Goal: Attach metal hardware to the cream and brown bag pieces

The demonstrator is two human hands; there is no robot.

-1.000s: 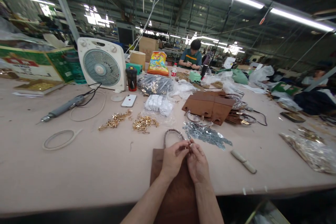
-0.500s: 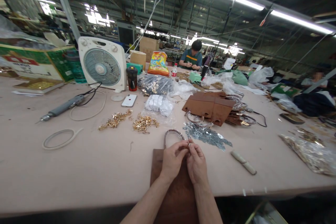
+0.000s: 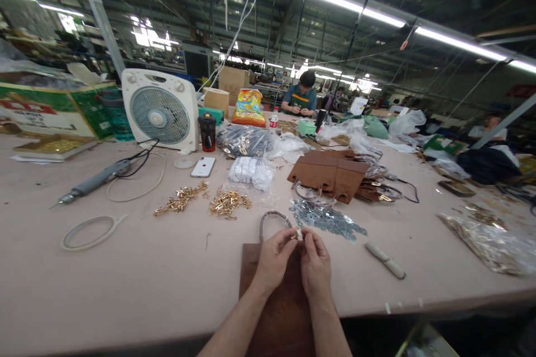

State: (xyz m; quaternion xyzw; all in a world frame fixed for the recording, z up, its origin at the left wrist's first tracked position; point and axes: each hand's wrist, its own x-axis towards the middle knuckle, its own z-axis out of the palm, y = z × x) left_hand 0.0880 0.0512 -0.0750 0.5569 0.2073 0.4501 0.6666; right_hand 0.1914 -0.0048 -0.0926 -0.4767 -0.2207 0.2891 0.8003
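A brown bag panel (image 3: 276,312) with a wrapped, curved handle (image 3: 272,215) lies at the table's front edge, under my wrists. Over its top edge, by the handle's right end, my left hand (image 3: 273,259) pinches a small gold metal fitting (image 3: 294,237). My right hand (image 3: 317,262) is closed close beside it, fingertips pressed together. A tiny whitish bit (image 3: 299,232) shows between the two sets of fingertips; which hand holds it is unclear. Beyond my hands lie two piles of gold fittings (image 3: 228,204) and a spread of flat grey metal pieces (image 3: 326,218).
Left on the table are an electric screwdriver (image 3: 94,179), a tape roll (image 3: 90,233) and a box fan (image 3: 161,111). A phone (image 3: 203,167) lies near a dark cup (image 3: 207,133). Stacked brown bag panels (image 3: 329,174) and a grey rolled piece (image 3: 385,260) are right. Another person (image 3: 300,97) sits opposite.
My view has shifted slightly. My hands stay at the handle's end; the fingertips have moved a little, and a whitish bit now shows more clearly between them.
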